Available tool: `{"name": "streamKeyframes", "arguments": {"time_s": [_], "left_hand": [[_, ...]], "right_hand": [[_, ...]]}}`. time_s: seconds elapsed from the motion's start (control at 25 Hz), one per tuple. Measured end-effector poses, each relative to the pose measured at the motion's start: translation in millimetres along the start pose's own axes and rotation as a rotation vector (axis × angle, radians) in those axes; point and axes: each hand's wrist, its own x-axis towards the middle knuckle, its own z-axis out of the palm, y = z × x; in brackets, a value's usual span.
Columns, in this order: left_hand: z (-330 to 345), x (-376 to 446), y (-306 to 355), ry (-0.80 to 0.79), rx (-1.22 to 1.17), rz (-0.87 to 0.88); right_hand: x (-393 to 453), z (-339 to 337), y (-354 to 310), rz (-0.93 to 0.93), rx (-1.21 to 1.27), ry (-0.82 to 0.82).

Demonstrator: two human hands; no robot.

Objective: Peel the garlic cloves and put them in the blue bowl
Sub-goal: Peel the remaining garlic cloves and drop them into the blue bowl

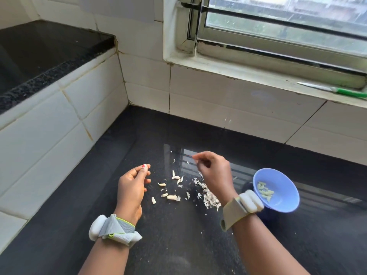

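Garlic cloves (pixel 172 197) lie scattered on the table (pixel 178 245) between the two hands, some still in skin, well within reach so each can be picked up in turn. The left hand (pixel 132 188) holds one clove (pixel 146 166) up off the table, pinched at its fingertips, probably so the skin can be pulled away from it. The right hand (pixel 213 172) is raised opposite, its thumb and forefinger drawn narrowly together as if nipping a shred of skin; whether anything is actually between them is too small to tell. Below and beside that hand a heap of peels (pixel 209 197) has gathered, which suggests the skins are dropped on that side, apart from the unpeeled cloves. The bowl (pixel 278 173) sits tilted at the right, just beyond the right wrist, with several peeled, pale green cloves (pixel 265 192) inside; its place near the working hand makes dropping each finished clove a short move. With a fair number of cloves yet on the table, the task looks partly done. Both wrists carry bands (pixel 117 231). The table is dark polished stone, glossy enough to mirror the window (pixel 278 26). White tiles (pixel 228 100) cover the walls, a second dark slab (pixel 39 52) sits higher at the left, and a green-handled tool (pixel 337 89) lies on the sill.
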Motion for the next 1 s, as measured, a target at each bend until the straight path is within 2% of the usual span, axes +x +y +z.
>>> {"name": "streamKeyframes", "arguments": {"time_s": [0.2,0.28,0.4,0.48,0.6,0.76,0.84,1.0], "left_hand": [[-1,1,-5,-0.022,0.013,0.004],[1,2,-7,-0.031,0.028,0.011],[3,2,-7,-0.047,0.067,0.03],[6,1,-9,-0.058,0.1,0.053],[12,-1,-11,-0.066,0.143,0.079],[13,1,-12,-0.076,0.181,0.077],[11,1,-13,-0.085,0.193,0.074],[8,1,-15,-0.089,0.202,0.073]], "right_hand": [[-12,-45,20,0.524,0.964,0.121],[-16,-59,27,0.595,1.096,0.172],[-22,-58,37,0.537,0.94,0.171],[-27,-52,43,0.408,0.597,0.13],[-31,-44,41,0.147,-0.063,0.034],[-32,-24,29,-0.108,-0.581,-0.231],[-28,-17,29,-0.122,-0.653,-0.273],[-24,-25,31,0.031,-0.23,-0.08]]}}
